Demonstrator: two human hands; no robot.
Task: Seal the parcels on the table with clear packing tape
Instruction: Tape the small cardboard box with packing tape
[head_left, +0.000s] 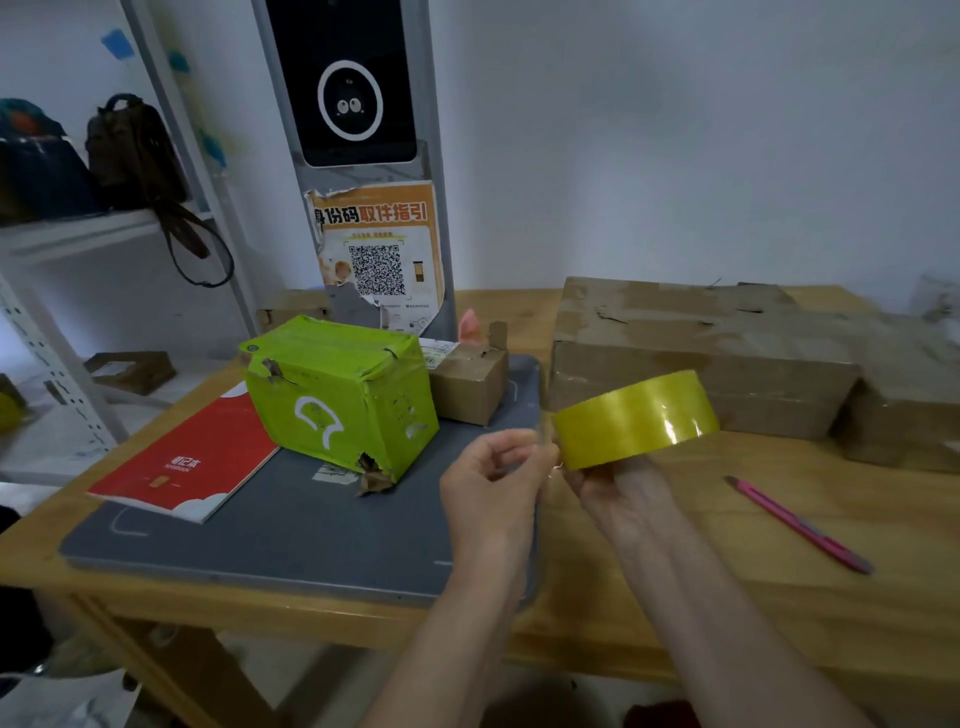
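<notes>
Tape roll held up by right hand from below, above table mid-front. Left hand w/ fingers pinched at roll's left edge; tape end too blurred to tell. Green parcel set on grey mat, touching red notebook near left edge. Small brown box just behind it. Large cardboard boxes at back-right. Pink cutter laid nr right edge.

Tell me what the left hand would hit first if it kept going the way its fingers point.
The left hand points right toward the tape roll held by the right hand; it would probably meet the roll's near edge first.
</notes>
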